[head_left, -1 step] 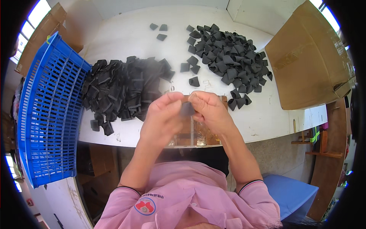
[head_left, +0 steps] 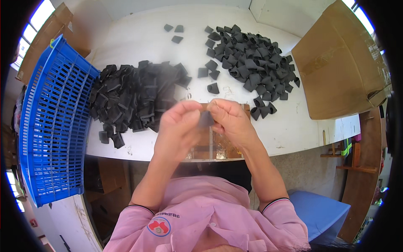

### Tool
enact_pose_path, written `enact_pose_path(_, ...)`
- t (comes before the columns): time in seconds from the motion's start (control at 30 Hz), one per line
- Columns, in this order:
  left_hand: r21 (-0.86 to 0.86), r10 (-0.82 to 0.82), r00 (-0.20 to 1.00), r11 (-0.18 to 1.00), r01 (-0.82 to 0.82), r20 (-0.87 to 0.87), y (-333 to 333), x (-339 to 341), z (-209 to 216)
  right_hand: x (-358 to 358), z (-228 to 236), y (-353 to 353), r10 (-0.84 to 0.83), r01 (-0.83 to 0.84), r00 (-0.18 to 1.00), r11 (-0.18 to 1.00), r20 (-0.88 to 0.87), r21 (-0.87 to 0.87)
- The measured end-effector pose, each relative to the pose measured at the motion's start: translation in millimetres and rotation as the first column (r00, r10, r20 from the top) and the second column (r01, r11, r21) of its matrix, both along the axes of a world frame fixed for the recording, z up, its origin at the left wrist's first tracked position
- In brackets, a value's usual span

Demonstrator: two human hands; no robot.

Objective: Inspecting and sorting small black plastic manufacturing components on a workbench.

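Over the near middle of the table, my two hands meet around a small dark grey fabric piece [head_left: 205, 119], which looks blurred. My left hand [head_left: 179, 122], smeared a little by motion, pinches its left side with thumb and fingers. On the other side my right hand [head_left: 231, 119] is closed on it, thumb on top. Left of my hands lies a heap of black fabric pieces [head_left: 126, 98] with visible edge strips. Beyond my right hand spreads a pile of small dark grey folded sleeves [head_left: 252, 59], several with open ends showing.
A blue plastic crate [head_left: 54, 126] stands tilted at the table's left edge. At the right is a large cardboard box [head_left: 336, 67]. Brown taped cardboard [head_left: 201, 152] lies under my hands on the white table [head_left: 281, 134]. A few loose grey pieces [head_left: 177, 39] lie farther back.
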State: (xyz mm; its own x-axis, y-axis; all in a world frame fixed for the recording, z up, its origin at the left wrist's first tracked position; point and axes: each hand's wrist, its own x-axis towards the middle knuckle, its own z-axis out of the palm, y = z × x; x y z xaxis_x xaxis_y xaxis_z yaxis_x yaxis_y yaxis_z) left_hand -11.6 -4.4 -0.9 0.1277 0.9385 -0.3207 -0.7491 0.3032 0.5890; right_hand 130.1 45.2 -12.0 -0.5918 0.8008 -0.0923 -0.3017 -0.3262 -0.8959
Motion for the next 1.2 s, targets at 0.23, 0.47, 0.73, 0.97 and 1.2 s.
enact_pose_path(0.23, 0.727, 0.582, 0.53, 0.68, 0.1, -0.617, 11.5, 1.0, 3.9, 3.1, 1.4, -10.6, -0.578, 0.341, 0.816, 0.526, 0.034, 0.779)
enact_pose_path(0.47, 0.668, 0.568, 0.778, 0.692, -0.274, -0.269, 7.3, 14.3, -0.3, -9.0, 13.3, -23.9, -0.675, 0.21, 0.734, 0.325, 0.071, 0.922)
enact_pose_path(0.73, 0.557, 0.436, 0.895, 0.769, -0.313, -0.099, 3.3, 11.3, -11.4, -7.6, 19.7, -20.2, -0.609, 0.269, 0.785, 0.502, 0.115, 0.822)
enact_pose_path(0.97, 0.57, 0.454, 0.846, 0.788, -0.235, -0.279, 2.9, 5.8, -14.2, -16.9, -5.2, -19.2, -0.708, 0.323, 0.706, 0.281, -0.032, 0.904)
enact_pose_path(1.2, 0.581, 0.272, 0.959, 0.77, -0.265, 0.077, 12.3, 4.0, -5.3, -5.1, 24.6, -17.0, -0.519, 0.198, 0.838, 0.575, 0.167, 0.794)
